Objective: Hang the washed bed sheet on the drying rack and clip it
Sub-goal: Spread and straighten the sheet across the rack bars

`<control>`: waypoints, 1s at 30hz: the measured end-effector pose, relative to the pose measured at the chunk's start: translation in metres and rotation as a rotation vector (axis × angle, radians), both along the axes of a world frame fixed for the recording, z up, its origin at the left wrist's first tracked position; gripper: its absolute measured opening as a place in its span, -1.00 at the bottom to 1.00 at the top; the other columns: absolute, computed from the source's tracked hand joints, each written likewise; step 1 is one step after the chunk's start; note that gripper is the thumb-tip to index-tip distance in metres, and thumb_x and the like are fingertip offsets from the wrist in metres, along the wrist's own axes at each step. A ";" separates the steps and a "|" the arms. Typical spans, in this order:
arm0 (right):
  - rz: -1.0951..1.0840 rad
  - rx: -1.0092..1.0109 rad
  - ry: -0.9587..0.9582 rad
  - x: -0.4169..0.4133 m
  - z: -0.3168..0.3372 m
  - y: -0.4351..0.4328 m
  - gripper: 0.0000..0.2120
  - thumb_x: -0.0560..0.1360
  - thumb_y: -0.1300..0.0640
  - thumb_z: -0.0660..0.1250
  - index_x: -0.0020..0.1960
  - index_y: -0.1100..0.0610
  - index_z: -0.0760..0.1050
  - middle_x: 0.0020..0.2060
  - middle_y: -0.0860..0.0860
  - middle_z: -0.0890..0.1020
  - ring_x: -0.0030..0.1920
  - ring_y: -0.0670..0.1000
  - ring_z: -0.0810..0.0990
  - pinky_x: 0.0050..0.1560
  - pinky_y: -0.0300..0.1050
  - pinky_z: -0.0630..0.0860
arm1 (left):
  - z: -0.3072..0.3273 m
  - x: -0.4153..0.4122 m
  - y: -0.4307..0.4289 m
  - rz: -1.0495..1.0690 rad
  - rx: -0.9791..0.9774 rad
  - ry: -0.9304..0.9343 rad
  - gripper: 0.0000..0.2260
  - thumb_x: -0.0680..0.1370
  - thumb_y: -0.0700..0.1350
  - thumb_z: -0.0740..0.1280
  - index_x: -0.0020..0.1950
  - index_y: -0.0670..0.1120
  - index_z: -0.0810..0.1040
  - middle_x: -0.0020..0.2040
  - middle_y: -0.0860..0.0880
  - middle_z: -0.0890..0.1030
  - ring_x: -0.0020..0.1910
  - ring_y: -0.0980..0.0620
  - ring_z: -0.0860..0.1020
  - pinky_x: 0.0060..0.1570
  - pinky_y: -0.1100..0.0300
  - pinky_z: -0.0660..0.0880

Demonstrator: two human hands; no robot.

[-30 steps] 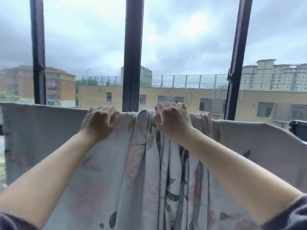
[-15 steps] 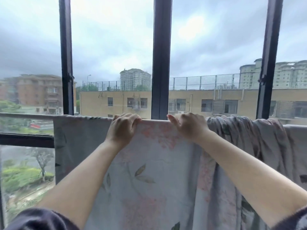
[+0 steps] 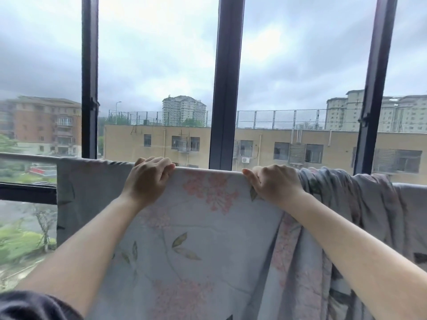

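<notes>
Hands: left hand (image 3: 147, 179) & right hand (image 3: 275, 184) both curl fingers over top edge of bed sheet (image 3: 208, 239), gripping it where it's draped over rack rail (image 3: 27, 156). Sheet flat btwn hands, bunched in folds to right, hanging in front of window frame (image 3: 227, 88).

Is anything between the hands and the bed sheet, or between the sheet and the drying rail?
Nothing visible. Both the left hand and right hand grip the bed sheet at its top fold, already draped over the drying rail. Right of the right hand the sheet is bunched on the rail.
</notes>
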State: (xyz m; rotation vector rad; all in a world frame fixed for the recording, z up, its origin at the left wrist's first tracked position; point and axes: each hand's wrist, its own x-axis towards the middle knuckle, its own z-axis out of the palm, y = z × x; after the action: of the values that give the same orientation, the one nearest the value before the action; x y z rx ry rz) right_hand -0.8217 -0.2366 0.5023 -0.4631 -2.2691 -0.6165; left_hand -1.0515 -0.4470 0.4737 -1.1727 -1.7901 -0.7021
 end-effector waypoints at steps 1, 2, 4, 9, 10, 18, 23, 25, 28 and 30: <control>-0.009 -0.003 0.004 0.001 0.001 0.002 -0.45 0.59 -0.23 -0.15 -0.19 0.05 0.48 -0.30 0.04 0.58 -0.16 0.11 0.59 -0.24 -0.10 0.30 | -0.001 -0.004 -0.005 0.013 -0.009 0.001 -0.58 0.55 0.13 -0.04 -0.15 -0.09 0.50 -0.18 -0.05 0.62 -0.13 -0.12 0.54 -0.06 0.08 0.29; -0.018 0.003 0.008 0.002 0.001 0.005 -0.43 0.59 -0.24 -0.16 -0.21 0.06 0.49 -0.31 0.03 0.56 -0.16 0.12 0.59 -0.24 -0.10 0.30 | -0.002 -0.010 -0.012 0.035 -0.016 0.000 -0.58 0.55 0.15 -0.05 -0.15 -0.08 0.48 -0.17 -0.05 0.60 -0.13 -0.12 0.53 -0.03 0.05 0.31; -0.011 0.031 0.030 0.004 0.000 0.011 -0.35 0.54 -0.31 -0.26 -0.25 0.05 0.44 -0.38 -0.01 0.47 -0.21 0.11 0.59 -0.26 -0.11 0.30 | -0.003 -0.028 -0.034 0.095 -0.034 -0.013 -0.56 0.55 0.19 -0.08 -0.13 -0.06 0.45 -0.15 -0.05 0.57 -0.10 -0.13 0.51 0.02 0.00 0.32; 0.053 0.032 0.049 0.001 -0.006 0.007 -0.32 0.46 -0.43 -0.29 -0.19 0.02 0.41 -0.36 0.01 0.56 -0.27 0.11 0.56 -0.25 -0.09 0.30 | 0.002 -0.062 -0.068 0.169 -0.095 -0.049 -0.53 0.57 0.27 -0.12 -0.11 -0.02 0.41 -0.11 -0.07 0.55 -0.03 -0.12 0.50 0.06 -0.04 0.33; 0.067 0.032 0.044 -0.004 -0.005 0.003 -0.32 0.47 -0.41 -0.27 -0.15 0.03 0.45 -0.30 0.02 0.61 -0.22 0.13 0.59 -0.23 -0.08 0.30 | 0.004 -0.066 -0.069 0.152 -0.089 -0.036 -0.54 0.58 0.24 -0.09 -0.12 -0.05 0.42 -0.12 -0.09 0.57 -0.04 -0.13 0.51 0.03 -0.03 0.33; 0.092 0.027 0.072 -0.078 -0.007 -0.063 -0.40 0.55 -0.29 -0.19 -0.03 0.02 0.53 -0.14 0.05 0.67 -0.08 0.15 0.62 -0.16 -0.05 0.36 | 0.009 -0.076 -0.068 -0.006 -0.110 0.006 -0.65 0.58 0.06 0.00 -0.12 -0.09 0.49 -0.11 -0.13 0.63 -0.08 -0.13 0.55 -0.01 0.04 0.29; 0.076 0.034 0.075 -0.148 -0.007 -0.129 -0.49 0.61 -0.18 -0.13 -0.07 0.06 0.50 -0.16 0.09 0.67 -0.09 0.17 0.62 -0.19 -0.05 0.27 | 0.007 -0.087 -0.069 0.000 -0.124 0.018 -0.66 0.60 0.09 -0.02 -0.17 -0.06 0.41 -0.12 -0.09 0.60 -0.07 -0.12 0.52 0.01 0.04 0.26; 0.073 0.015 0.070 -0.167 -0.006 -0.144 -0.48 0.62 -0.17 -0.14 -0.05 0.07 0.51 -0.14 0.10 0.66 -0.06 0.17 0.62 -0.17 -0.04 0.30 | 0.006 -0.088 -0.071 -0.023 -0.111 0.020 -0.72 0.63 0.06 0.02 -0.19 -0.03 0.35 -0.16 -0.09 0.59 -0.09 -0.11 0.51 -0.02 0.05 0.24; 0.063 0.020 0.055 -0.180 -0.006 -0.156 -0.48 0.62 -0.17 -0.14 -0.02 0.08 0.51 -0.12 0.11 0.66 -0.04 0.17 0.60 -0.17 -0.03 0.28 | 0.006 -0.089 -0.075 -0.034 -0.101 0.033 -0.70 0.58 0.10 -0.05 -0.20 -0.01 0.32 -0.21 -0.07 0.56 -0.15 -0.09 0.50 -0.04 0.05 0.24; 0.071 0.006 0.039 -0.177 -0.004 -0.158 -0.49 0.62 -0.18 -0.13 -0.01 0.08 0.51 -0.11 0.11 0.65 -0.03 0.17 0.59 -0.16 -0.03 0.27 | 0.005 -0.090 -0.075 -0.039 -0.087 0.045 -0.67 0.56 0.11 -0.06 -0.20 -0.03 0.36 -0.22 -0.05 0.55 -0.17 -0.08 0.49 -0.06 0.07 0.22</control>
State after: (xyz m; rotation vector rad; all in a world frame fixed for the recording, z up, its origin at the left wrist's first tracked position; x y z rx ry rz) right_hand -0.9991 -0.3947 0.4986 -0.3871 -2.2362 -0.5733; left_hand -1.1411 -0.5225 0.4784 -1.2742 -1.7797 -0.6203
